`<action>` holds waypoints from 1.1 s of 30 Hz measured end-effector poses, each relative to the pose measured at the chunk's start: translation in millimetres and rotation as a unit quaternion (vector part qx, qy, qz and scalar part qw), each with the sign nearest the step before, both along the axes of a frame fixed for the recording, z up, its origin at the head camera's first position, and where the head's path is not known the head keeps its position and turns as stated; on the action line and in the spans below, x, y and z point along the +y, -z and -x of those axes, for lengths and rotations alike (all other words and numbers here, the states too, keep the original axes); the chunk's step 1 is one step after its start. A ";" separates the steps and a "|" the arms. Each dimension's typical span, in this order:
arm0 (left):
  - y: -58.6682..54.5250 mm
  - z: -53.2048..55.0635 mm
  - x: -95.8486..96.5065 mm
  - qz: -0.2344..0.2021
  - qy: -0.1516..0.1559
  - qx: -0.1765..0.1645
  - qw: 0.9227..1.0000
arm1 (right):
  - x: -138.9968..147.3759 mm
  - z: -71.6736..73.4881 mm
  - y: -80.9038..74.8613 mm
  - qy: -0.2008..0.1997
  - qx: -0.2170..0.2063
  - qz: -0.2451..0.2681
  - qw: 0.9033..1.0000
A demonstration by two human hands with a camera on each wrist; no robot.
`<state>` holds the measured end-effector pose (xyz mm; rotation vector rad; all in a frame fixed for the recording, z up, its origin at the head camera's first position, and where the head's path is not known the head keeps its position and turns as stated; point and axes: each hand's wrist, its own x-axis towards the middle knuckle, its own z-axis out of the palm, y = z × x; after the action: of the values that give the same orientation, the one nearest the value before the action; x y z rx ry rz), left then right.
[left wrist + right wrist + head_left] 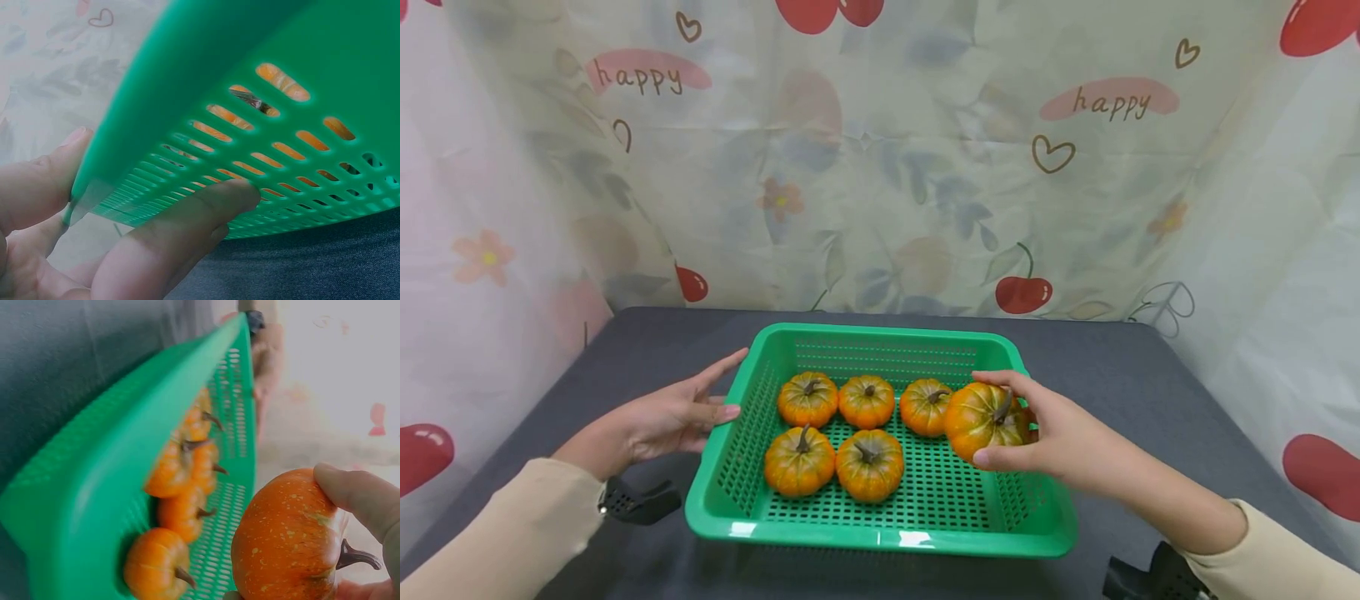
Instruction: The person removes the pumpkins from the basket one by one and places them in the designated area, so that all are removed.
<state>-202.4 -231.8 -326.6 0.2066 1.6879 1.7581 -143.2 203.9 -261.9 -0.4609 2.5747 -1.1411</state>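
Observation:
My right hand (1056, 429) holds a small orange pumpkin (985, 421) between thumb and fingers, over the right part of a green plastic basket (880, 540). In the right wrist view this pumpkin (284, 544) shows speckled skin and a dark curved stem, raised above the basket wall. At the basket's left side, my left hand (673, 417) grips the rim, thumb over the edge; in the left wrist view other fingers (206, 212) lie against the slotted outer wall. Several similar pumpkins (870, 467) sit in the basket, in two rows toward its left and middle.
A dark grey cloth covers the table (1112, 375) under the basket. Patterned curtains (865, 167) with cherries, hearts and lettering hang behind and at both sides. A black strap device (640, 502) is on the left wrist, another (1157, 575) on the right.

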 end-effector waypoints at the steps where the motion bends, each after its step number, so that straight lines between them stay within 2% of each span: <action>1: 0.3 0.0 -0.1 -0.001 0.000 0.000 1.000 | 2.2 0.2 -1.7 0.001 0.005 0.005 1.000; 8: 1.2 0.7 0.1 -0.005 0.002 0.002 1.000 | 16.5 -1.6 -14.9 0.020 0.036 0.042 0.998; 16: 1.5 1.1 -0.4 -0.009 0.005 0.001 1.000 | 32.8 -2.4 -21.8 0.050 0.077 0.044 0.995; 33: 0.9 0.7 -0.5 -0.011 0.003 -0.003 1.000 | 65.2 4.9 -9.0 0.118 0.121 0.037 0.985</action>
<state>-203.1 -232.2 -327.5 0.2145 1.6629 1.7715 -148.0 269.1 -252.8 -0.3342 2.8666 -1.3372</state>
